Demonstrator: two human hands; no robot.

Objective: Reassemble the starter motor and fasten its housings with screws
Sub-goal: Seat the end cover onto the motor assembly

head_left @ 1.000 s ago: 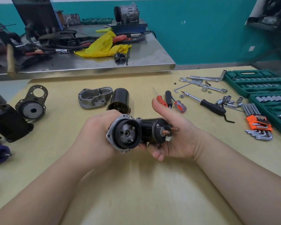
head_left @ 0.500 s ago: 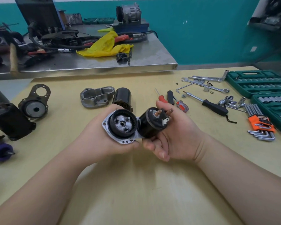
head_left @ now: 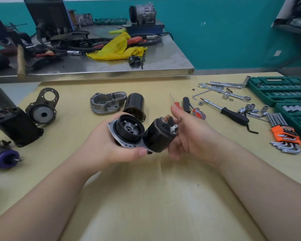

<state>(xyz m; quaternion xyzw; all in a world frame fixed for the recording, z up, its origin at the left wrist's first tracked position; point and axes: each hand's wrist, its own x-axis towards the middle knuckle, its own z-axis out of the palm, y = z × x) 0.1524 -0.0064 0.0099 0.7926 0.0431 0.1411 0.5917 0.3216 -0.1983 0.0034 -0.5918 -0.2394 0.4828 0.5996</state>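
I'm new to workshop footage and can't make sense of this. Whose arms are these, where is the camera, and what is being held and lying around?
The camera sits on a person's head, looking down at their own bare hands. The left hand and right hand together hold a partly assembled starter motor above a yellow table. Behind it lie a grey metal housing and a black cylinder. To the right are screwdrivers, a ratchet, hex keys and green socket cases. More motor parts lie to the left.
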